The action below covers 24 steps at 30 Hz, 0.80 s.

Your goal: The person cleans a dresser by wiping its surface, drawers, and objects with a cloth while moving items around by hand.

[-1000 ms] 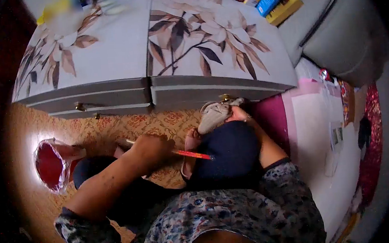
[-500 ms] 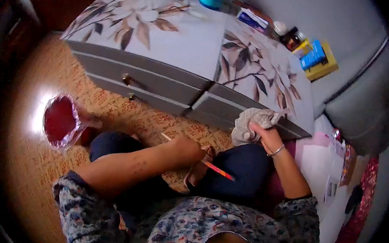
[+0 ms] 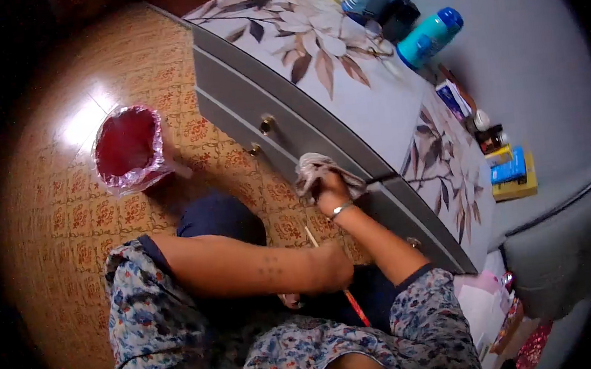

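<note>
A crumpled grey cloth [image 3: 314,170] lies pressed against the grey drawer front [image 3: 284,137].

The person sits low before the grey drawer front [image 3: 320,140], both arms in short flowered sleeves. The right hand [image 3: 330,190] reaches up to that drawer front, fingers closed over a crumpled cloth [image 3: 312,170] pressed against it, a bangle at the wrist and the forearm slanting back down from it. The left forearm lies across the body below the drawer front, its hand [image 3: 336,269] closed around a thin red-tipped stick [image 3: 352,305].
</note>
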### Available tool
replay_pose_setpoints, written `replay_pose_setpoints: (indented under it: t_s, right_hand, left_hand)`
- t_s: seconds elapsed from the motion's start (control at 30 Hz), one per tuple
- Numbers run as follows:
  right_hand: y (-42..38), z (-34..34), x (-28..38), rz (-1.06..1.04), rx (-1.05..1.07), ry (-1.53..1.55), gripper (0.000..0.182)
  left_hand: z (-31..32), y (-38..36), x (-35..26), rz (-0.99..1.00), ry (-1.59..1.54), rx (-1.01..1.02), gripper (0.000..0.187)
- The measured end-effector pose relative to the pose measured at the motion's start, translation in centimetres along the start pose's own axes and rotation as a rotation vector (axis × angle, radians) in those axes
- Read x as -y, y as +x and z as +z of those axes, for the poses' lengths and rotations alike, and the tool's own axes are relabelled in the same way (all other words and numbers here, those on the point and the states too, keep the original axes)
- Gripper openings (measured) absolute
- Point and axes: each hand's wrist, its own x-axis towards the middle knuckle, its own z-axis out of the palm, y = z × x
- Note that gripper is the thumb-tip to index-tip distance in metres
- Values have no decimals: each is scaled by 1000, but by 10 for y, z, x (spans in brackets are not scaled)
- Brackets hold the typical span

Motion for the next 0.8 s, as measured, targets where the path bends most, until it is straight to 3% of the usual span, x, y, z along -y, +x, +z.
replay_pose_setpoints:
  t_s: [0.03, 0.13, 0.2, 0.23, 0.27, 0.3, 0.37, 0.43, 0.47, 0.53, 0.57, 0.63, 0.67, 0.7, 0.73, 0.77, 0.8]
  right_hand:
    - [16, 31, 18, -19, -20, 7, 18]
    - [46, 77, 51, -58, -50, 22, 8]
    - [54, 78, 59, -138, 123, -1234, 38]
    - [62, 79, 71, -112, 282, -938, 44]
    - [69, 86, 81, -118, 288, -937, 44]
    - [73, 98, 98, -343, 328, -811, 44]
    - [89, 120, 114, -556, 375, -668, 45]
    - [128, 143, 124, -760, 155, -1007, 43]
    - [148, 153, 132, -862, 34, -1173, 43]
    - [181, 176, 180, -1057, -19, -782, 34]
    - [194, 183, 197, -1066, -14, -770, 34]
    - [214, 194, 217, -1052, 340, -1838, 19]
    - [221, 197, 196, -1115, 289, -1720, 16]
    - [228, 200, 176, -1178, 244, -1599, 15]
    - [228, 205, 156, -895, 429, -1732, 16]
    - [222, 207, 142, -891, 426, -1729, 16]
    - [211, 207, 129, -448, 283, -1297, 16]
  left_hand:
    - [-10, 3, -7, -110, 85, 207, 16]
    - [-12, -7, 1, -83, 73, 170, 17]
    - [-19, -8, 4, -97, 60, 218, 18]
    - [-22, -10, 5, -99, 51, 276, 19]
    - [-19, -11, 7, -106, 50, 274, 19]
    - [-10, -9, 7, -147, 67, 234, 19]
    - [-9, -9, 8, -194, 71, 191, 20]
    - [-22, -7, 8, -177, 27, 378, 21]
    - [-20, -5, 9, -185, 20, 380, 21]
    - [-14, -3, 9, -250, -29, 373, 22]
    - [-18, -6, 9, -264, -30, 375, 22]
    - [-29, -15, 6, -260, 19, 395, 25]
    - [-33, -18, 6, -270, 17, 397, 25]
    - [-36, -19, 5, -439, -167, 332, 25]
    - [-37, -19, 4, -603, -349, 265, 26]
    - [-37, -25, 4, -602, -350, 271, 26]
    - [-38, -34, 5, -462, -178, 270, 28]
